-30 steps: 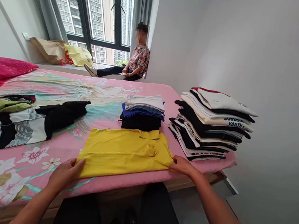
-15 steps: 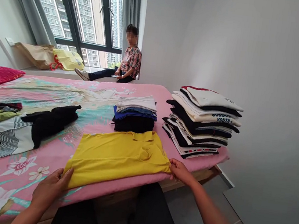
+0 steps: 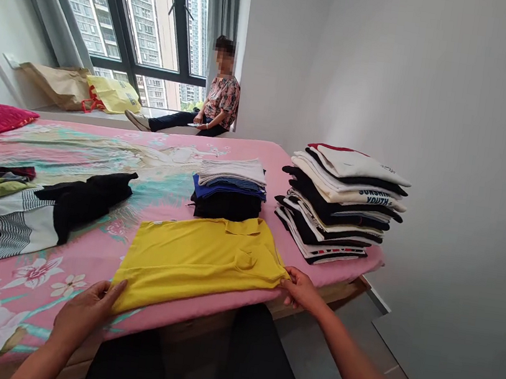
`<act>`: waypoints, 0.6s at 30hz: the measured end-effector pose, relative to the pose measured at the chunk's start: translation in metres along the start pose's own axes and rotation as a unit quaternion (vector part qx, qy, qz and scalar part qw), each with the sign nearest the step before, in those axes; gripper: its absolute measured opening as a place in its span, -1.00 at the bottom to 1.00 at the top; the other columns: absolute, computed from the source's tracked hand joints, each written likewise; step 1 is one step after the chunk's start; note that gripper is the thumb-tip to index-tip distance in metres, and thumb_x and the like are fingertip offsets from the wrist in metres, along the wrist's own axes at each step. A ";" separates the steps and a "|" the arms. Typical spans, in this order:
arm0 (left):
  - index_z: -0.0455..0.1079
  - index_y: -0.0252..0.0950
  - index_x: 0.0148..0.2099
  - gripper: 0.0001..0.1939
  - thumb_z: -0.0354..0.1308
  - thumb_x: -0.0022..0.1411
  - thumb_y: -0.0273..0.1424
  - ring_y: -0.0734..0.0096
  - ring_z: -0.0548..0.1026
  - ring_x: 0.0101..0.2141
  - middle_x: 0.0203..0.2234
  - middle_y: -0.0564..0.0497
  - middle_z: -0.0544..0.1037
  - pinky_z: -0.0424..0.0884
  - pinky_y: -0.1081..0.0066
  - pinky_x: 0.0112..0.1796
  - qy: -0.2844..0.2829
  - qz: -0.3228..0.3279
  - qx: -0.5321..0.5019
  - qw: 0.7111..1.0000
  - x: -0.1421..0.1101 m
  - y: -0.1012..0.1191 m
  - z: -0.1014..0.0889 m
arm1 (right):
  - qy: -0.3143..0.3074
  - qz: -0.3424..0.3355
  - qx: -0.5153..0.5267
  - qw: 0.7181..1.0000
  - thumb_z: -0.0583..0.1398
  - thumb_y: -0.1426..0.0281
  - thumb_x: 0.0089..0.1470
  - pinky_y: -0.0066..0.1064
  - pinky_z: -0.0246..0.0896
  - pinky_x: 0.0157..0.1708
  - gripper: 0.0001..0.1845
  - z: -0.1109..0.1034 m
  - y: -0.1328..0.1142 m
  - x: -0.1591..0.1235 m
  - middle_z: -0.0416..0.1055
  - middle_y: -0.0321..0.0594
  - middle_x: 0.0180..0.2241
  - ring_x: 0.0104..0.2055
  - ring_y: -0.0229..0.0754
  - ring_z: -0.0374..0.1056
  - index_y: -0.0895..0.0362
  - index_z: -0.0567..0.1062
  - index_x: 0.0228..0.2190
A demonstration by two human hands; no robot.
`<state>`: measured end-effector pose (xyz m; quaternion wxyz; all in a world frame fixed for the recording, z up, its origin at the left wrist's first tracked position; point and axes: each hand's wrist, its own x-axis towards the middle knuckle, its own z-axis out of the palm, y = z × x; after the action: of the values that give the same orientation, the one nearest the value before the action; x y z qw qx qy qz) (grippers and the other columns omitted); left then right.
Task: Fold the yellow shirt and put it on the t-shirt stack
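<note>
Pink, with flowers: the bed (image 3: 97, 255), filling the middle and lower left of the frame. On it, right of centre, a tall pile (image 3: 339, 208), folded; towards the left edge, loose clothes (image 3: 76, 202), rumpled. At lower centre, the shirt (image 3: 198, 247), yellow, spread in a flat oblong along the near side. Just behind it, a short pile (image 3: 229, 192); touching or not, impossible to tell. At lower left, the left hand (image 3: 85, 310), closed on the near left corner of the shirt; right of lower centre, the right hand (image 3: 302, 287), pinching the near right corner.

Step in hand, apparently: squaring the near edge, mid-fold. Next move probably calling for an even hold at both corners and gentle tension.

Hidden: the underside of each grip, and any layers beneath the shirt. Cut off: the loose clothes, by the left edge. Hard to make out: a small raised patch (image 3: 244, 259), pocket or crease.
</note>
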<state>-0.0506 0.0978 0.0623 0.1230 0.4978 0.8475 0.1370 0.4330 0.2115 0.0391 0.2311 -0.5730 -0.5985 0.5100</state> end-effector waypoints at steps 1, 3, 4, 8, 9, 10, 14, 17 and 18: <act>0.34 -0.18 -0.41 -0.54 -0.13 0.13 0.07 0.18 0.49 -0.45 -0.60 0.05 0.47 0.22 0.39 -0.44 -0.013 -0.002 0.009 1.000 -0.002 0.001 0.000 | 0.005 0.008 -0.007 1.000 0.01 0.17 0.05 -0.56 0.06 -0.77 -0.64 0.002 0.000 0.000 0.44 -0.26 -0.20 -0.63 -0.36 0.35 0.06 0.26 -0.13; 0.32 -0.18 -0.39 -0.50 -0.19 0.15 0.10 0.14 0.49 -0.38 -0.55 0.02 0.49 0.21 0.37 -0.41 -0.027 -0.009 0.024 0.999 -0.006 0.001 -0.001 | 0.025 0.023 -0.036 0.999 -0.05 0.18 0.08 -0.56 0.05 -0.74 -0.68 0.004 0.002 0.000 0.44 -0.26 -0.30 -0.62 -0.34 0.36 0.10 0.30 -0.22; 0.31 -0.18 -0.38 -0.49 -0.21 0.15 0.11 0.12 0.49 -0.36 -0.53 0.01 0.49 0.21 0.37 -0.40 -0.031 -0.012 0.028 0.999 -0.008 0.000 0.000 | 0.032 0.031 -0.053 0.998 -0.05 0.21 0.08 -0.56 0.04 -0.73 -0.70 0.004 0.002 0.000 0.44 -0.27 -0.36 -0.64 -0.33 0.35 0.11 0.32 -0.27; 0.28 -0.17 -0.36 -0.52 -0.19 0.16 0.10 0.12 0.49 -0.36 -0.52 0.02 0.49 0.20 0.37 -0.38 -0.049 -0.004 0.023 0.999 -0.011 -0.008 0.002 | 0.095 0.031 -0.135 0.986 0.06 0.39 -0.04 -0.49 0.09 -0.55 -0.81 -0.005 -0.009 -0.004 0.43 -0.22 -0.39 -0.47 -0.24 0.38 0.13 0.39 -0.34; 0.28 -0.17 -0.36 -0.54 -0.18 0.16 0.08 0.13 0.49 -0.36 -0.53 0.02 0.48 0.19 0.38 -0.39 -0.045 0.001 0.021 0.999 -0.012 -0.009 0.003 | 0.126 0.012 -0.167 0.978 0.06 0.42 -0.05 -0.47 0.11 -0.48 -0.79 -0.006 -0.016 -0.006 0.43 -0.19 -0.33 -0.37 -0.20 0.38 0.12 0.40 -0.31; 0.28 -0.17 -0.36 -0.55 -0.17 0.16 0.07 0.14 0.49 -0.36 -0.53 0.02 0.48 0.19 0.39 -0.39 -0.038 0.005 0.019 0.999 -0.012 -0.009 0.003 | 0.155 -0.020 -0.205 0.966 0.06 0.43 -0.06 -0.44 0.12 -0.40 -0.75 -0.005 -0.025 -0.006 0.42 -0.17 -0.26 -0.27 -0.17 0.37 0.11 0.40 -0.27; 0.30 -0.17 -0.36 -0.56 -0.17 0.17 0.05 0.15 0.49 -0.35 -0.49 0.01 0.50 0.16 0.41 -0.42 -0.009 -0.004 0.023 1.000 -0.016 -0.007 0.005 | 0.145 -0.183 -0.323 0.917 0.03 0.47 -0.03 -0.42 0.09 -0.23 -0.66 0.014 -0.061 0.001 0.41 -0.19 -0.17 -0.13 -0.17 0.31 0.08 0.41 -0.18; 0.32 -0.17 -0.36 -0.60 -0.17 0.21 -0.02 0.20 0.49 -0.33 -0.44 0.02 0.52 0.15 0.42 -0.42 0.006 -0.024 0.012 1.000 -0.022 -0.005 0.005 | 0.057 -0.181 -0.355 0.915 0.05 0.43 -0.01 -0.44 0.05 -0.35 -0.59 0.039 -0.077 0.014 0.43 -0.24 -0.36 -0.28 -0.19 0.34 0.08 0.37 -0.08; 0.32 -0.17 -0.34 -0.62 -0.17 0.22 -0.05 0.23 0.49 -0.33 -0.44 0.03 0.52 0.16 0.43 -0.42 0.012 -0.026 0.000 1.000 -0.024 -0.005 0.004 | 0.037 -0.168 -0.369 0.913 0.06 0.41 -0.02 -0.44 0.01 -0.40 -0.59 0.046 -0.080 0.018 0.43 -0.26 -0.42 -0.34 -0.19 0.34 0.08 0.37 -0.07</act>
<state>-0.0414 0.0750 0.0582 0.1164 0.4739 0.8617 0.1392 0.3531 0.2265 0.0859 0.1074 -0.5273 -0.8224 0.1846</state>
